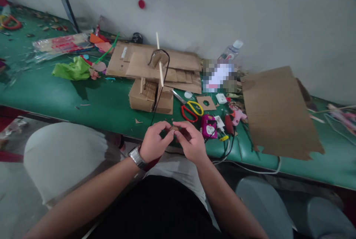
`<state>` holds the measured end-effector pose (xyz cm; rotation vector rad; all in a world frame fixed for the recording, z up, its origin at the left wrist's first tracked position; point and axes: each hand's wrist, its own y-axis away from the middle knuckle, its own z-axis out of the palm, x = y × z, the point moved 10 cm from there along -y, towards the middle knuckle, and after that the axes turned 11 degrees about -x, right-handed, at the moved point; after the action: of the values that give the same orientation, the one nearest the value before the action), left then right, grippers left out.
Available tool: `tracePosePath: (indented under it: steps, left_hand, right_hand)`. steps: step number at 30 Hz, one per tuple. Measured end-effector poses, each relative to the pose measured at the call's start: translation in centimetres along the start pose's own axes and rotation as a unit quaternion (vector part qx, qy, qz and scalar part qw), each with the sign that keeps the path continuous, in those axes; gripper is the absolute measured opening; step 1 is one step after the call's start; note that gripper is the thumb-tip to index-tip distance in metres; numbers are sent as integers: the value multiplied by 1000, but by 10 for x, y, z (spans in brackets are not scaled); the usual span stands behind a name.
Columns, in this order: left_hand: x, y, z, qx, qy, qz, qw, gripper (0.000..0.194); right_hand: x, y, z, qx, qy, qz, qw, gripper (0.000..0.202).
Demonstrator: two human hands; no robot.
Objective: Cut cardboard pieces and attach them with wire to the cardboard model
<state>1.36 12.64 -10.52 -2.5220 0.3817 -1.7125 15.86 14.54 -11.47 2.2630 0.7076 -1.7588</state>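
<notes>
Both hands meet at the near edge of the green table. Between their fingertips is a small round brown piece point(174, 128), which looks like cardboard. My left hand point(156, 139), with a metal watch on the wrist, pinches it from one side. From the other side my right hand point(191, 140) grips it with thumb and fingers. Just beyond stands a cardboard box build point(143, 100), with a cardboard wheel point(160, 59) on a wooden stick and a dark cord hanging from it. Scissors point(190, 110) with red and yellow handles lie beyond my right hand.
Flat cardboard sheets point(172, 61) lie at the back. To the right are a purple power socket block point(209, 127), a pink glue gun point(237, 114) and a large cardboard sheet point(278, 116). Green crepe paper point(72, 69) lies left. Stools point(69, 157) stand below the table.
</notes>
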Motion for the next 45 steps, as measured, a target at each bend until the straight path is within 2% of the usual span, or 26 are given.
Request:
tracePosePath:
  steps: [4,7,10,12,14,15,17,20,23,25,27,30,32,35,37,39,41,45]
  left_hand:
    - [5,0,4,-19,-34,25,999,13]
    - [10,2,5,-20,-76,58,995,13]
    - [23,7,-3,2,-128,112,985,23]
    - [32,10,-15,31,-142,139,980,22]
    - [31,11,-37,96,-124,122,980,22]
    - [24,10,-47,125,-103,91,983,24]
    - [6,3,-53,120,-50,24,991,34]
    - [-19,-8,-30,20,15,-62,998,35]
    - [-26,-8,7,-104,52,-79,990,16]
    - [-25,-6,19,-128,73,-76,986,14]
    - [-24,-5,19,-119,80,-75,987,13]
    - [-26,-7,6,-76,124,-83,986,20]
    - [-27,-8,-2,-50,213,-78,973,24]
    - [-23,-11,-5,-43,378,-53,923,24]
    - [-19,-12,-5,-40,453,-40,890,22]
    - [-18,-12,-6,-32,486,-36,873,21]
    - [-21,-13,-10,-14,491,-40,870,20]
    - [-35,-13,-27,65,484,-53,871,24]
  right_hand:
    - [11,0,-4,27,-48,17,998,23]
    - [32,-1,-8,68,-85,31,994,25]
    - [55,-2,-8,93,-115,43,988,26]
    - [63,-2,-6,100,-124,45,986,26]
    - [62,-2,-3,104,-118,41,987,25]
    - [60,-2,-2,105,-112,36,987,23]
    - [52,-2,-1,103,-100,26,989,20]
    - [45,-3,0,94,-81,21,992,19]
    - [41,-4,1,80,-77,11,994,18]
    - [40,-3,0,75,-84,-3,994,18]
    - [41,-2,-1,71,-91,-10,993,20]
    - [42,-3,2,41,-103,-17,994,24]
    - [39,-5,8,-3,-108,-29,994,23]
    - [33,-7,21,-82,-100,-40,991,17]
    - [32,-6,28,-127,-91,-35,987,17]
    - [32,-6,34,-164,-82,-22,983,18]
    - [33,-6,37,-190,-70,-11,979,18]
    - [32,-7,33,-190,-100,-15,977,20]
